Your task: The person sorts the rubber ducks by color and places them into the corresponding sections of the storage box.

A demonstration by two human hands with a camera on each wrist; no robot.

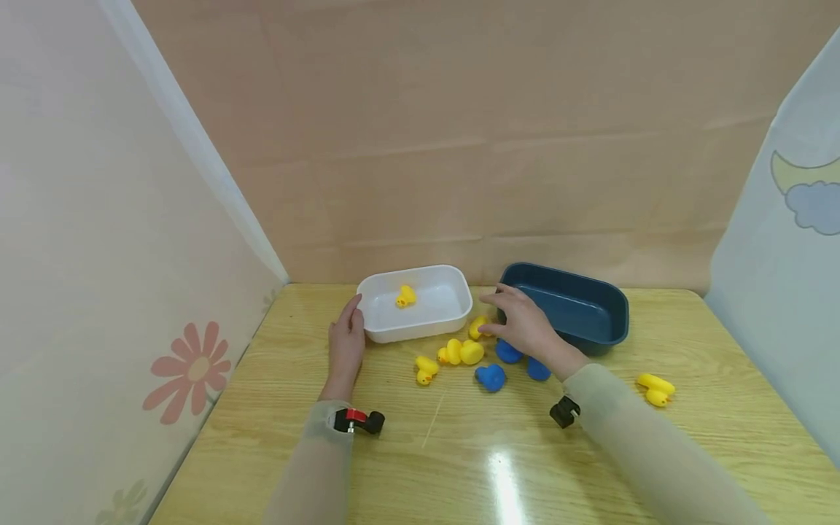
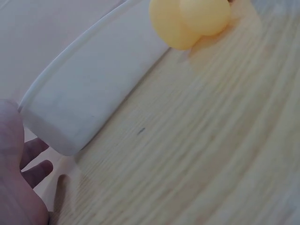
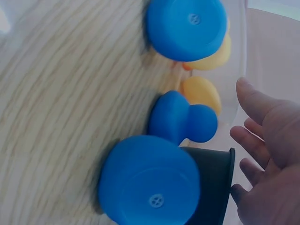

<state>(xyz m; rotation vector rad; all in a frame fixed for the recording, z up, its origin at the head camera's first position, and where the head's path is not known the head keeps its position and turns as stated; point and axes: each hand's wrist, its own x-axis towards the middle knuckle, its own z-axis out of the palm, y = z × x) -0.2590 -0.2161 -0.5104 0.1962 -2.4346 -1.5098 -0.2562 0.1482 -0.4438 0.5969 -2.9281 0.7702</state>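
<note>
My left hand (image 1: pixel 346 344) rests against the left end of a white tub (image 1: pixel 415 331), fingers extended along its wall. In the left wrist view the thumb (image 2: pixel 9 122) is right at the tub's rim. A yellow rubber duck (image 1: pixel 406 296) lies inside the tub. Over the gap between the tubs, my right hand (image 1: pixel 523 321) is spread with nothing held, thumb and fingers apart. Beneath it are a yellow duck (image 1: pixel 477 327) and blue rubber ducks (image 1: pixel 508 351), partly hidden by the hand. Another blue duck (image 1: pixel 491 378) lies nearer me.
A dark blue tub (image 1: pixel 593 315) stands at the back right, beside the right wrist. Yellow ducks (image 1: pixel 461 352) lie in front of the white tub, one more (image 1: pixel 426 370) slightly left. Far right lies another yellow duck (image 1: pixel 656 389). Paper (image 1: pixel 485 146) covers the back wall.
</note>
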